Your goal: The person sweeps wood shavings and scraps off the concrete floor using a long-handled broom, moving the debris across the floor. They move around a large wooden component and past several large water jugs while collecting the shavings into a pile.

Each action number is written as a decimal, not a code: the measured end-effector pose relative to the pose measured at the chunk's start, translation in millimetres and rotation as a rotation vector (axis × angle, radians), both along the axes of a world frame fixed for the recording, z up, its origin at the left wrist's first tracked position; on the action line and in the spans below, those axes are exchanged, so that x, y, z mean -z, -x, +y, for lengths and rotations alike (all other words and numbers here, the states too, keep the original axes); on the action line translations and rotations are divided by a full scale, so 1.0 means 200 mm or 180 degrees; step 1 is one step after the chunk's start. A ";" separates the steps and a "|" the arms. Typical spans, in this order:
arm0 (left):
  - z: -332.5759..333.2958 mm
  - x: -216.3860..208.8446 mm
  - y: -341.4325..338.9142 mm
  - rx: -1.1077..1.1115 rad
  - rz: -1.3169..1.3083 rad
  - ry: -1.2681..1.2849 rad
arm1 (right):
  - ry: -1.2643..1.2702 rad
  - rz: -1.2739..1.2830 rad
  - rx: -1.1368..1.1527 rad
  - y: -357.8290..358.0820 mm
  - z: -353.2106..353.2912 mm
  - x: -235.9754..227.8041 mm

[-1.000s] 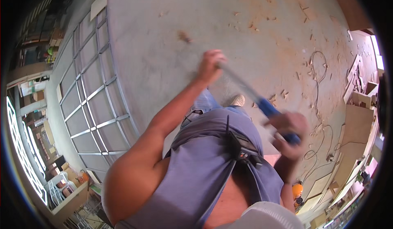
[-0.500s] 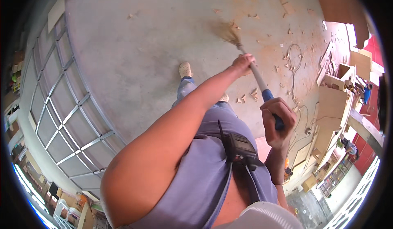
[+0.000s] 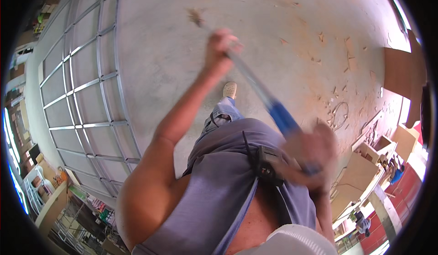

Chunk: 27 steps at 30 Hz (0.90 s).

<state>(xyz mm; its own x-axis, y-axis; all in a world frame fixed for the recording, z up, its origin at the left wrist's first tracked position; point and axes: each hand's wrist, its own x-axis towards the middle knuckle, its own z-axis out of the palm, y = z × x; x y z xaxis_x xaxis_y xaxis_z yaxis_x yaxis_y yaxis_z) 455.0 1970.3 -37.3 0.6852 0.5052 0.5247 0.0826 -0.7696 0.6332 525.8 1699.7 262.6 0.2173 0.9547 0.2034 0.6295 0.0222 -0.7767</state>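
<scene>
A long-handled broom (image 3: 250,77) slants across the view in front of my body, its handle pale grey with a blue grip at the near end. Around the lower shaft, close to the bristles, my left hand (image 3: 220,49) is closed. My right hand (image 3: 312,152), smeared by motion, wraps the blue grip near my waist. The straw-coloured bristles (image 3: 195,17) are at the far end, over the grey floor (image 3: 164,54); whether they touch it I cannot tell. A black two-way radio (image 3: 269,166) hangs at the front of my purple-grey top.
A metal grid frame (image 3: 98,80) lies along the left. Wood scraps (image 3: 320,37) and sawdust litter the floor to the right, near a loop of cable (image 3: 341,116). Boards and wooden boxes (image 3: 365,161) stand at the right edge. My foot in a beige clog (image 3: 230,90) is ahead.
The broom has swung to the left and farther out, with both hands still on it. My view has turned, so the metal frame and the scraps sit elsewhere in it.
</scene>
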 end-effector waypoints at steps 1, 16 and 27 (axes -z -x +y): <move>0.21 0.07 0.10 -0.0259 0.0396 -0.0096 | -0.0092 0.0749 -0.0296 -0.03 0.20 0.13; -0.50 0.66 -0.78 0.1828 0.1172 0.1107 | 0.0375 0.0731 0.1001 -0.23 0.48 0.29; -0.42 -0.30 -1.37 0.2313 0.0051 0.0173 | 0.0850 -0.1493 0.2556 -0.64 0.03 -0.11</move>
<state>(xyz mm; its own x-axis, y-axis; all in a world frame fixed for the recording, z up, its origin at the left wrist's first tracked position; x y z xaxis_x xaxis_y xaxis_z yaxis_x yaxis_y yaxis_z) 729.6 1886.3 22.0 0.8650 -0.0551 0.4988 -0.4276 -0.6012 0.6751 653.6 1706.1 284.2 0.7771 0.5845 0.2334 0.6275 -0.6906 -0.3596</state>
